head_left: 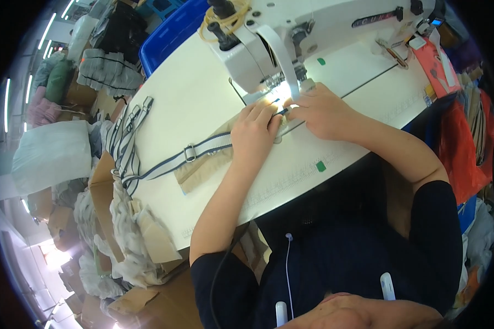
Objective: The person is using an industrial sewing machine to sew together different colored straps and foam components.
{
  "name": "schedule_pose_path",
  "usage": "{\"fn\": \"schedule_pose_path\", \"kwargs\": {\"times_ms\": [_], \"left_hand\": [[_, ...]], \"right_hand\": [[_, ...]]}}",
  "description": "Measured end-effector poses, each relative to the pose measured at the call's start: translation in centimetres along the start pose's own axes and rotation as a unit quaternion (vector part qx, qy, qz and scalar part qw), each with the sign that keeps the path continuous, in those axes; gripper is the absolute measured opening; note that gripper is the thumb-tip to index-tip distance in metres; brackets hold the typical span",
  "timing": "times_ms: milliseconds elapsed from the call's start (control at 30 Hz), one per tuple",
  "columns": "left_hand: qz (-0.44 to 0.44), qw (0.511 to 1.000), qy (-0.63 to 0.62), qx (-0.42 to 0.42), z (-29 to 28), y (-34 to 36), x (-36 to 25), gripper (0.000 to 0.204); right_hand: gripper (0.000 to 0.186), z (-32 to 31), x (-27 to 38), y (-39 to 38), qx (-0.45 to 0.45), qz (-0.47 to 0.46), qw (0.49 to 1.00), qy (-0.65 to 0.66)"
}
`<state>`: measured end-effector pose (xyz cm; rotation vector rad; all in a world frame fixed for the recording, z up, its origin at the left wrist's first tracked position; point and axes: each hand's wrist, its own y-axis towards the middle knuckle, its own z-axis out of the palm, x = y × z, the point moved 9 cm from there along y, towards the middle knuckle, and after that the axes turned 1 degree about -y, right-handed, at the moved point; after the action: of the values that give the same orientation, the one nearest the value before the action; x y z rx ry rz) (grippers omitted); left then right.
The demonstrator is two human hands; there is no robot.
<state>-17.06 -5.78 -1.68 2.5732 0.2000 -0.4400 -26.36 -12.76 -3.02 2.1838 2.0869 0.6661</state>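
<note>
My left hand [252, 131] presses down on a tan fabric piece [203, 174] and a white strap with navy edges [213, 143] that lies along it. Its fingers are bent and close together, thumb toward the needle area. A metal slide buckle [190, 153] sits on the strap, left of that hand. My right hand [325, 112] is closed at the lit needle area of a white sewing machine [242, 64], fingertips against the work. What its fingers pinch is hidden by glare and the machine. A short dark strip shows between both hands.
More striped straps with buckles [127, 137] hang at the white table's [167, 107] left edge. Metal thread snips [392, 54] lie far right, near a red sheet [431, 63]. A blue bin [164, 41] stands behind; cardboard boxes [104, 183] and bagged goods crowd the left.
</note>
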Motion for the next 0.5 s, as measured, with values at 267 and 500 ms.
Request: {"fn": "schedule_pose_path", "kwargs": {"times_ms": [267,500], "left_hand": [[-0.01,1.0,-0.019,0.007,0.4,-0.1,0.1,0.018],[0.015,0.998,-0.057,0.002,0.0,0.7,-0.5,0.017]], "right_hand": [[0.016,-0.5,0.1,0.1,-0.048,-0.035,0.998,0.022],[0.016,-0.7,0.0,0.3,-0.04,-0.032,0.999,-0.002]]}}
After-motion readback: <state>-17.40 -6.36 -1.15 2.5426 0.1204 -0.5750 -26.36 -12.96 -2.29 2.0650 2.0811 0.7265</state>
